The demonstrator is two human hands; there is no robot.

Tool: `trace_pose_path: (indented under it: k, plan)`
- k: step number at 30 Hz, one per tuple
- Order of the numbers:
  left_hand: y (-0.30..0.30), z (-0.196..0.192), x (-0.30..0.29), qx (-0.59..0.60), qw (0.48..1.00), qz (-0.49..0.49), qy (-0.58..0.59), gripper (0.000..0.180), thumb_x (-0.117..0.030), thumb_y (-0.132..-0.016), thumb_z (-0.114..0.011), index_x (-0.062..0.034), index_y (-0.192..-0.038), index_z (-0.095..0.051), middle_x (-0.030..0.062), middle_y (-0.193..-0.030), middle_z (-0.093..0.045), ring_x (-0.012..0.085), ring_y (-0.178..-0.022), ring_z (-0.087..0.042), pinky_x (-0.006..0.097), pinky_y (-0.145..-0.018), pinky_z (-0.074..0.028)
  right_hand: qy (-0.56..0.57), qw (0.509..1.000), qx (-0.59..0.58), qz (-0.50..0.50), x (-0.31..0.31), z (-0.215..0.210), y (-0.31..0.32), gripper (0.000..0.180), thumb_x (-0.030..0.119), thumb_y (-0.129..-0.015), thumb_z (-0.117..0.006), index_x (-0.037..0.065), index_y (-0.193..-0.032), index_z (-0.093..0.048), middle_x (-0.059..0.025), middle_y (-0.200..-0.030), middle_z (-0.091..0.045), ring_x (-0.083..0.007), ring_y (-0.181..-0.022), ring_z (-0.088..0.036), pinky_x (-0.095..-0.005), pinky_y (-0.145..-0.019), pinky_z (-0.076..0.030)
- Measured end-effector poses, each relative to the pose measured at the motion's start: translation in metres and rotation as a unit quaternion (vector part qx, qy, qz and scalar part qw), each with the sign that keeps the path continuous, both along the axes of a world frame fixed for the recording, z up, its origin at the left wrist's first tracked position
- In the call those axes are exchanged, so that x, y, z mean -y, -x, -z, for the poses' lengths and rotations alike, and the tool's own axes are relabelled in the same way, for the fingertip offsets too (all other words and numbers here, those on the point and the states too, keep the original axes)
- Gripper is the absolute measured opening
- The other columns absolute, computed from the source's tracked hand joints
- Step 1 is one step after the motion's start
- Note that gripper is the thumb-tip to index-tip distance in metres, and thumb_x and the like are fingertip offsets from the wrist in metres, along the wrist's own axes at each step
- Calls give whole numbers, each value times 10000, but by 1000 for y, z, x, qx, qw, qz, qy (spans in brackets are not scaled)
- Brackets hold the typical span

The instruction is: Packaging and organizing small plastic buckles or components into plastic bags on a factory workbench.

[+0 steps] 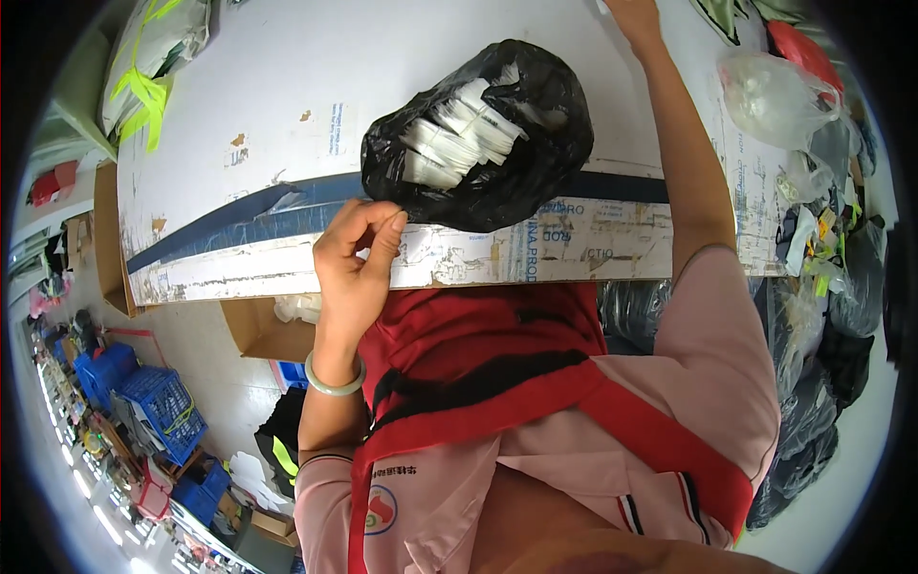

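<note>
— So, what does the bag [497, 158] look like?

— Black plastic, crumpled and glossy, lying on the white table [287, 86] near its front edge, about centre frame. Its mouth gapes toward nine o'clock, and a stack of white paper slips [459, 134] shows inside, fanned and a bit untidy.

— And the hands?

— The left hand [359, 258] sits at seven o'clock from the bag, fingers curled, thumb and forefinger pinched together right at the bag's lower rim, touching the plastic there. A pale green bangle [335, 378] circles that wrist. The right hand [633, 14] is stretched far up to one o'clock, at the top edge of the frame; most of it is cut off, so I cannot tell whether it is open or closed.

— What else is about?

— A clear bag [775, 96] at three o'clock from the black one, well apart, with dark garments [822, 383] heaped beyond the table's right end. At ten o'clock, on the far left corner, a grey bundle with yellow-green strips [148, 57]. A blue stripe [239, 215] runs along the table near the front. Below the table, at seven o'clock, blue crates [158, 407] and a cardboard box [258, 325].

— Anything in the way?

— The right forearm crosses the table just beside the bag's right side.
</note>
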State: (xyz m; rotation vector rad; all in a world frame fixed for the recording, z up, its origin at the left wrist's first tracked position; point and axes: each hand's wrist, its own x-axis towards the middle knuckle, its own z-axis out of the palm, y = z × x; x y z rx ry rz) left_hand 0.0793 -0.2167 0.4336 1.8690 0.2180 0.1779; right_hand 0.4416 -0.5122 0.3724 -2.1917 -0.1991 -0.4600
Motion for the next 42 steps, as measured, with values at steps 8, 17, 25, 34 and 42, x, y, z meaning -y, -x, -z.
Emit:
trace_pose_path:
  k: [8, 17, 25, 34, 42]
  plan:
    - [11, 2, -1, 22, 1000, 4, -14, 60, -40, -852, -662, 14, -866, -640, 27, -700, -520, 81, -592, -452, 215, -548, -370, -100, 902, -203, -369, -52, -101, 241, 718, 255, -723, -764, 114, -1356, -455, -76, -1317, -504, -197, -1182, -496, -335, -993, -402]
    - [14, 1, -2, 60, 997, 19, -46, 55, -39, -845, -661, 9, -861, -639, 46, -701, -542, 97, -583, -478, 230, -534, -390, 13, 933, -184, -308, -101, -60, 253, 584, 251, -760, -720, 151, -1292, -501, -74, -1022, -619, -137, -829, -617, -276, -793, -492]
    - [16, -2, -1, 73, 996, 21, -52, 59, -41, -844, -656, 14, -851, -637, 60, -710, -558, 102, -577, -476, 246, -534, -395, 223, 968, -9, -111, -78, -25, 194, 637, 395, -749, -722, 110, -1274, -504, -196, -1076, -634, -357, -1042, -577, -408, -899, -455]
    - [19, -24, -5, 96, 989, 14, -113, 92, -52, -859, -626, 1, -932, -644, 107, -788, -593, 201, -616, -550, 301, -588, -446, 270, 956, 23, -112, -69, -44, 200, 588, 441, -813, -666, 128, -1286, -509, -191, -1101, -624, -350, -1060, -565, -403, -915, -445]
    - [-15, -60, 14, 192, 882, 210, -375, 319, 74, -761, -542, -36, -1048, -627, 134, -1123, -600, 338, -993, -593, 396, -839, -495, 288, 941, 102, -147, -42, -56, 220, 254, 175, -878, -552, 108, -1109, -634, -120, -1115, -632, -294, -1005, -607, -368, -844, -495]
